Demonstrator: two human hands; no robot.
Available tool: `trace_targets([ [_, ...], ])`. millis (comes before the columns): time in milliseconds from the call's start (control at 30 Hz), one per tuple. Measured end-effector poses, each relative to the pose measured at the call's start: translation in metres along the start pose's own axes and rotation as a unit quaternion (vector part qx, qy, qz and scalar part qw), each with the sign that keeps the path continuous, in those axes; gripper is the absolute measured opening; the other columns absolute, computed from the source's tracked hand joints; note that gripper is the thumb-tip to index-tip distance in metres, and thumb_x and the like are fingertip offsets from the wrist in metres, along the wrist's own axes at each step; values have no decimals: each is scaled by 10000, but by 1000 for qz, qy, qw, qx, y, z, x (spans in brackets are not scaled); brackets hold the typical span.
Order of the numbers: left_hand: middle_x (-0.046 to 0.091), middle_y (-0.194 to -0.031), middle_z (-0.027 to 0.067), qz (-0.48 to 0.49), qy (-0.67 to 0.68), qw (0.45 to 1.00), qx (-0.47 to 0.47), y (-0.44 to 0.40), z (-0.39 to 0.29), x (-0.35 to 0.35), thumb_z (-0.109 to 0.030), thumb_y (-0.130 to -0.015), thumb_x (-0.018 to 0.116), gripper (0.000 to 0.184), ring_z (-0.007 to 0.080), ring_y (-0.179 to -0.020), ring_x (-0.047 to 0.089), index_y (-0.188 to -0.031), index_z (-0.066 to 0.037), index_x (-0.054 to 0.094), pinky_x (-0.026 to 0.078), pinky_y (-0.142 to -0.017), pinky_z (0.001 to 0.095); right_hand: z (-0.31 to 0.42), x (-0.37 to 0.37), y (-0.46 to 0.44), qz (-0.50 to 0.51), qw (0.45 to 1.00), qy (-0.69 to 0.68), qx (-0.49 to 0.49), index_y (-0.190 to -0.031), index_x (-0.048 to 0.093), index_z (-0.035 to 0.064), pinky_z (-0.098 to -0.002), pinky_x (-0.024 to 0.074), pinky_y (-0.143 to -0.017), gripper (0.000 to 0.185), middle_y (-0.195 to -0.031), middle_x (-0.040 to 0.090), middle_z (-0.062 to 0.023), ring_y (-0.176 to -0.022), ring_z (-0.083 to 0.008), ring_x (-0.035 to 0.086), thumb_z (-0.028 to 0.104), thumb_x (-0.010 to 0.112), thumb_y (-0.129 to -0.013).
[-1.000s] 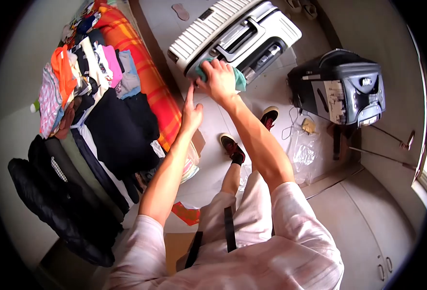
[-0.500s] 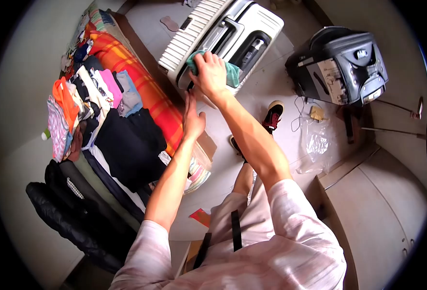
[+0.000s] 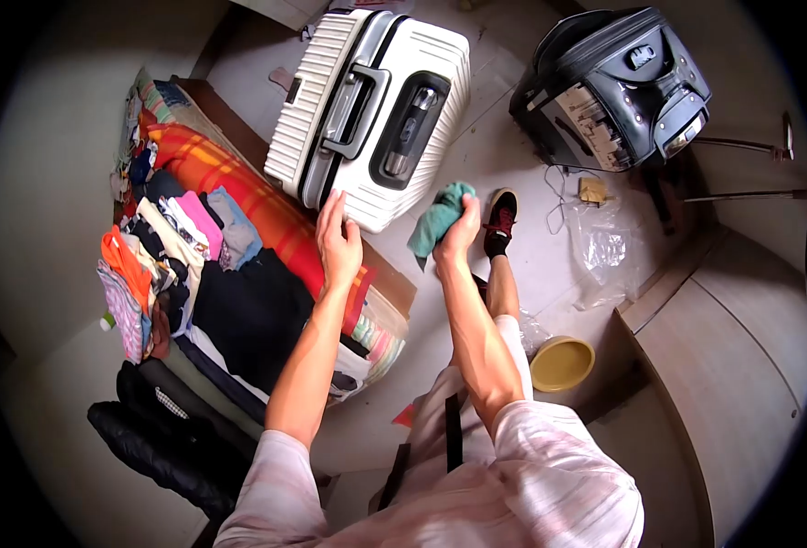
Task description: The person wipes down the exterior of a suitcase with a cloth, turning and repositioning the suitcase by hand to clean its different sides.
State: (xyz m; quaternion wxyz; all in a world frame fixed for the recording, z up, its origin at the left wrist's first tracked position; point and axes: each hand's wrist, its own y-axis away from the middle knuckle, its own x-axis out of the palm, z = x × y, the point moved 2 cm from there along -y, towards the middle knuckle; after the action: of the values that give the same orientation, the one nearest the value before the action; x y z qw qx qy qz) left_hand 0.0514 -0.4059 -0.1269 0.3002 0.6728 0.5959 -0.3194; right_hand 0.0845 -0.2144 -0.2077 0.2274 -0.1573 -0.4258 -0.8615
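Observation:
A white ribbed suitcase (image 3: 372, 205) with grey handles stands on the floor at the upper middle. At its lower left corner is my left hand (image 3: 339, 247), fingers stretched out and holding nothing; whether the fingertips touch the case is hard to tell. My right hand (image 3: 458, 230) grips a crumpled green cloth (image 3: 438, 222) to the right of the suitcase's lower end, apart from it.
Piled clothes (image 3: 244, 306) and an orange plaid blanket (image 3: 230, 173) lie at the left. A black suitcase (image 3: 595, 100) stands upper right. Below it are a plastic bag (image 3: 604, 256), a yellow basin (image 3: 562, 363) and a cabinet (image 3: 732, 338).
My right hand has moved the green cloth off the white suitcase, to the right and down. The suitcase appears more upright and farther left. A yellow basin has come into view.

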Motion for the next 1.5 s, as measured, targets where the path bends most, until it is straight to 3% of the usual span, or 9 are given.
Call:
trace_targets([
  [300,373,-1547,239,38,-92,994,39,-10,-7,31,25,-853,509,603,400,-1459,316,-1453,-23,483,274,-1190,433,0,119,-108,10,907,279,-315,-1064,562,-15,-447,449,-878,247,-1005,582,-224,-952,-405,573,196,550,-936],
  [400,364,-1546,251,35,-99,994,32,-10,-3,33,5,-840,503,609,417,-1462,299,-1449,-3,480,266,-1196,457,-26,87,-63,87,888,357,-277,-1044,579,11,-469,471,-837,214,-1008,567,-222,-957,-432,569,158,578,-889],
  [667,314,-1588,210,81,-105,991,23,-1,-3,22,40,-833,518,692,383,-1485,265,-1509,-49,401,256,-1203,427,28,117,-93,-36,944,270,-188,-981,590,-6,-444,486,-772,219,-864,615,-221,-803,-374,603,180,613,-865],
  [833,311,-1565,276,83,-109,990,25,-12,-4,28,36,-829,481,674,437,-1477,249,-1496,-9,403,235,-1206,462,-17,101,-87,74,877,363,-306,-1019,598,12,-477,473,-824,220,-919,582,-221,-928,-417,579,163,601,-860],
  [1000,325,-1574,231,121,-117,986,19,-9,-9,17,32,-806,488,706,412,-1473,272,-1504,-27,398,278,-1196,437,-13,60,-62,167,891,395,-146,-1031,602,21,-420,503,-820,229,-909,637,-198,-874,-350,635,180,607,-866],
  [1067,305,-1585,223,120,-117,986,26,-8,-5,18,51,-800,477,721,410,-1474,271,-1510,-38,391,285,-1196,434,18,90,-83,33,937,327,-118,-1040,582,6,-418,486,-787,224,-890,637,-202,-836,-280,617,191,575,-914],
  [1233,282,-1589,246,96,-96,991,18,-13,-4,21,57,-792,516,750,421,-1485,236,-1522,-42,373,249,-1206,445,-19,112,-74,64,870,371,-317,-1091,566,-1,-462,451,-842,235,-1043,556,-246,-955,-459,550,192,542,-960],
  [1400,286,-1595,221,117,-110,987,15,-8,-8,11,64,-771,519,775,408,-1485,244,-1524,-39,366,255,-1209,433,-16,75,-58,172,860,416,-239,-1066,605,42,-433,505,-801,193,-971,623,-200,-894,-368,634,160,604,-914],
  [1500,287,-1593,224,101,-109,989,15,-7,-10,18,66,-765,521,772,413,-1481,249,-1517,-25,369,259,-1209,433,14,112,-93,49,920,316,-225,-1057,595,10,-419,489,-815,193,-985,632,-212,-888,-301,621,161,581,-938],
])
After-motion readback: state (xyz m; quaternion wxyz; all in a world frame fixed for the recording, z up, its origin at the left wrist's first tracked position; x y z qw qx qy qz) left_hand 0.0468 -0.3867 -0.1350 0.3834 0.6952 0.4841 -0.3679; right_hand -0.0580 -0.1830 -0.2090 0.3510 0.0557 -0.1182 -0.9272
